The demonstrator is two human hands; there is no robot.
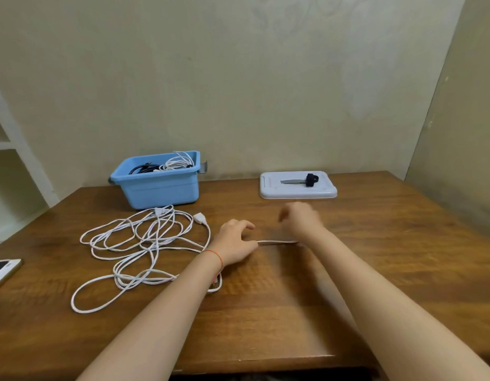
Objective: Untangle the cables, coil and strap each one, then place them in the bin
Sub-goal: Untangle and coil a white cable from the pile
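White cable (276, 242) ran taut between the two hands above the desk (375, 243). The left hand (234, 242) lay with fingers loosely curled, seeming to pinch the cable at its thumb side. The right hand (300, 220) was blurred, fingers curled; I could not tell whether it gripped the cable, which passed beneath its wrist. Left of the left hand the rest of the white cable sprawled in tangled loops (139, 243) on the wood. Behind that stood a blue bin (158, 185) with black and white cables inside. A white lid (297, 185) lay well to its right, straps (311, 179) on it. A phone (2, 270) sat at the desk's left edge.
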